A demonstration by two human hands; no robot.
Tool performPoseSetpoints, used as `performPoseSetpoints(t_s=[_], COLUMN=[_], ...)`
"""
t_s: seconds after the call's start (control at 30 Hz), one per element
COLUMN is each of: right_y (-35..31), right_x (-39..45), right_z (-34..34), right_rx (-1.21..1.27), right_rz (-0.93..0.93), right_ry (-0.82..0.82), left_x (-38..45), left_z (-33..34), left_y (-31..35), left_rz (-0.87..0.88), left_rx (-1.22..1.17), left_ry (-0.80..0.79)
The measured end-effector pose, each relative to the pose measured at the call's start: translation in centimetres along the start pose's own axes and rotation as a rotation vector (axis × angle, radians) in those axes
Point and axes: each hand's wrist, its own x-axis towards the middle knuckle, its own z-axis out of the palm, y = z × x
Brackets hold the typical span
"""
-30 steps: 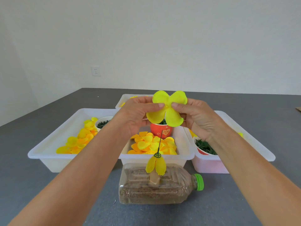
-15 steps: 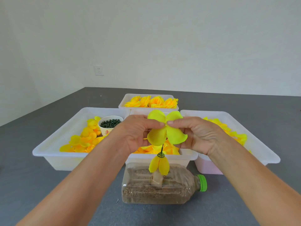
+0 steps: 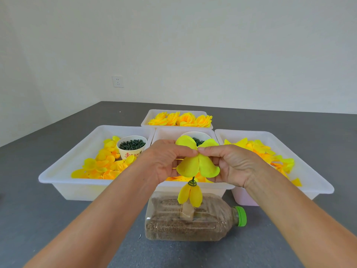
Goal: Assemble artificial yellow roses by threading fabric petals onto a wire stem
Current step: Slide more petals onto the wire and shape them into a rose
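head view: your left hand [image 3: 164,161] and right hand [image 3: 229,165] pinch a petal [image 3: 197,165] above the stem [image 3: 192,178]; one layer [image 3: 190,194] threaded below, more left.

You are facing a plain, off-white painted wall [image 3: 193,45] that is filling the upper half of the view. A white square electrical socket [image 3: 118,81] is sitting low on it, and just below the socket a dark grey matte surface [image 3: 58,219] is stretching toward you. Soft, even light is falling everywhere, casting faint shadows.
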Motion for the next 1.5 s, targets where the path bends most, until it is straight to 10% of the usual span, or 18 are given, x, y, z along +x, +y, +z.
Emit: performPoseSetpoints(t_s=[1.5], right_y=[2.9], right_x=[0.1], right_z=[0.9], right_rx=[0.041], right_rz=[0.016], right_ry=[0.057], left_x=[-0.3], left_z=[-1.8], left_y=[-2.9], left_rz=[-0.056], left_rx=[0.158], left_ry=[-0.021])
